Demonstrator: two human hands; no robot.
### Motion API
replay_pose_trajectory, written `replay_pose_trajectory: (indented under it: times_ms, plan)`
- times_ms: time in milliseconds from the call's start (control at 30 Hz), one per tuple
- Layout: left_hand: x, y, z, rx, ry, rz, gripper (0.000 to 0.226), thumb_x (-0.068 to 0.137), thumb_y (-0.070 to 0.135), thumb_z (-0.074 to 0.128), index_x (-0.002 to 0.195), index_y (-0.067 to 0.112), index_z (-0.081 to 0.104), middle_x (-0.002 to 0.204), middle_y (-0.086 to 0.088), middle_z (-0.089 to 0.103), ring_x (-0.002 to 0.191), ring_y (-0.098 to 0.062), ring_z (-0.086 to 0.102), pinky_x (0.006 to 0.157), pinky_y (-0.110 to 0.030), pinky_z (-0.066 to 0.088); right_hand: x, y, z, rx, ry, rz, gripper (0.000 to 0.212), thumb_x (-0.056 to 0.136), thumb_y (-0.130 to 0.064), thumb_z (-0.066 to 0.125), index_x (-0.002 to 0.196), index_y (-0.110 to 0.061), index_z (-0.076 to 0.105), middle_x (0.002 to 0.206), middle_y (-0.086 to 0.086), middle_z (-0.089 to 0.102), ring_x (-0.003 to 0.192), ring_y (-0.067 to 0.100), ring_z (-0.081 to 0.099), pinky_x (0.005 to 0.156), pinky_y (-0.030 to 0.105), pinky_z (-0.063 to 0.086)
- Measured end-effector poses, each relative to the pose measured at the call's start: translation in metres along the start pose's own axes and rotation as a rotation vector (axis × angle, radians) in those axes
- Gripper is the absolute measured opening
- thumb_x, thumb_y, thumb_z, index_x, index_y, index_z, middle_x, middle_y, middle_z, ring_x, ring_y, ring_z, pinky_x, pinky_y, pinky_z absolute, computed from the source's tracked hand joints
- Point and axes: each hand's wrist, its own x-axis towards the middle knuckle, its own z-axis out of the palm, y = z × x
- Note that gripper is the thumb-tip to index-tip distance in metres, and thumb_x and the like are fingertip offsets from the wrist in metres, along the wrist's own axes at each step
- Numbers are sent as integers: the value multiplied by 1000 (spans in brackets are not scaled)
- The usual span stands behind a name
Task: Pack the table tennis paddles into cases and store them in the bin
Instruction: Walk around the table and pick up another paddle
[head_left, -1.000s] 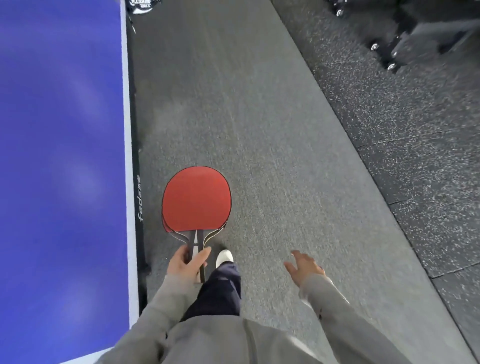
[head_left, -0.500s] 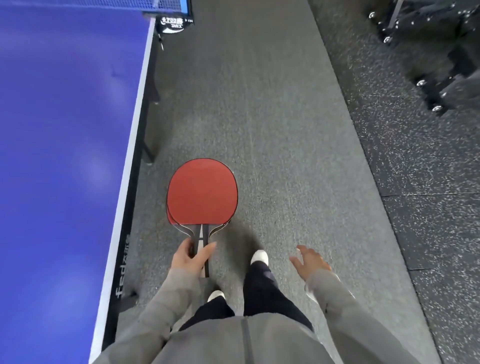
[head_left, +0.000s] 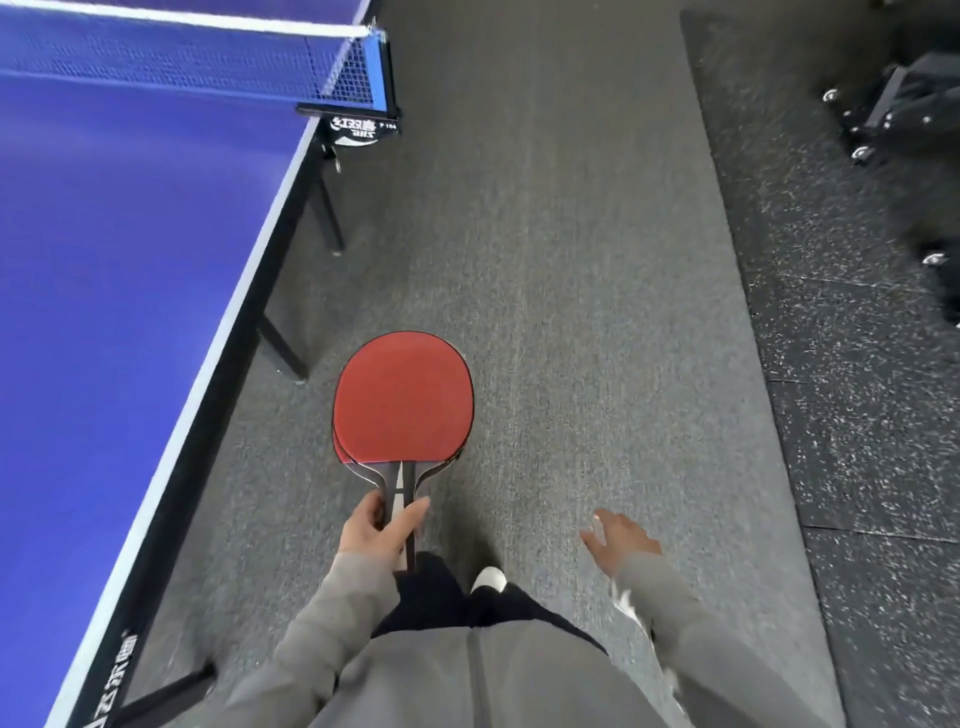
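Note:
My left hand (head_left: 379, 530) grips the handles of two stacked table tennis paddles (head_left: 402, 400), red rubber facing up, blades pointing forward over the grey floor. A second red edge shows under the top blade at its lower left. My right hand (head_left: 621, 540) hangs free at my right side with its fingers spread and relaxed, holding nothing. No case and no bin are in view.
The blue table tennis table (head_left: 130, 312) runs along my left, its net (head_left: 182, 57) and black net clamp (head_left: 356, 124) ahead. Table legs (head_left: 327, 213) stand under its edge. Grey carpet (head_left: 545, 260) stretches ahead; black wheeled equipment (head_left: 904, 114) sits at the far right.
I have walked forward beside the table; the net and its clamp have come closer. The paddles stay in my left hand, and my right hand stays free.

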Motion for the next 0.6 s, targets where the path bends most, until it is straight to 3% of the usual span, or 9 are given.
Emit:
replay_pose_trajectory:
  times_ms: [67, 200, 400, 600]
  plan:
    - [18, 17, 13, -11, 17, 5, 12, 84, 8, 67, 79, 12, 57, 67, 2, 59, 65, -13, 53, 52, -6, 42, 21, 0, -22, -22, 0, -4, 52, 98, -44, 35, 145, -23, 26, 148, 4, 37, 135, 24, 37, 109, 40, 31]
    - [63, 50, 29, -50, 31, -29, 11, 83, 9, 68, 79, 12, 58, 56, 8, 57, 59, -10, 54, 54, -14, 45, 68, -14, -65, -24, -23, -7, 51, 98, -46, 35, 144, -24, 28, 147, 3, 38, 134, 23, 38, 109, 38, 32]
    - [163, 119, 47, -68, 44, 9, 14, 84, 10, 67, 79, 18, 58, 67, 2, 60, 63, -11, 55, 54, -11, 45, 146, -63, -145, -27, 2, 3, 50, 97, -45, 37, 142, -23, 33, 146, 4, 40, 133, 23, 40, 107, 37, 32]
    - [261, 198, 60, -66, 1, 1, 11, 84, 13, 68, 82, 16, 58, 72, -3, 60, 71, -19, 56, 64, -20, 46, 211, -113, -242, 2, 54, -1, 52, 98, -42, 36, 145, -23, 27, 149, 6, 37, 134, 25, 39, 110, 39, 33]
